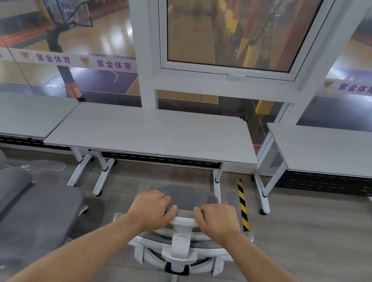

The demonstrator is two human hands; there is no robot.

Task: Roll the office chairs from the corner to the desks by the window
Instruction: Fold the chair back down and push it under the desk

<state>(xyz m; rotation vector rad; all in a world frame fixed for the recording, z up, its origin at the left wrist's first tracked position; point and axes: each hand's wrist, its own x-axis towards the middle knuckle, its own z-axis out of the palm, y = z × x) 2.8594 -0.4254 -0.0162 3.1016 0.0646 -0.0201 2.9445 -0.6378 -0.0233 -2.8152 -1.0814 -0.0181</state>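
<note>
Gripping the office chair (181, 240) by its headrest top, left hand (150, 207) and right hand (217, 220) both curled over it, chair just short of the middle desk (153, 132) by the window (233, 30)

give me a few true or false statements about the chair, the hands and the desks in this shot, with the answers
1. Both hands grip the top of the office chair: the left hand and the right hand each curl over its headrest. True.
2. The chair is already tucked under the middle desk. False: it stands on the floor in front of the desk, short of its edge.
3. A strip of yellow and black tape runs along the floor to the right of the chair. True.
4. A laptop sits on the middle desk. False: no laptop shows on its top.
5. A grey padded seat stands to the left of the chair. True.
</note>
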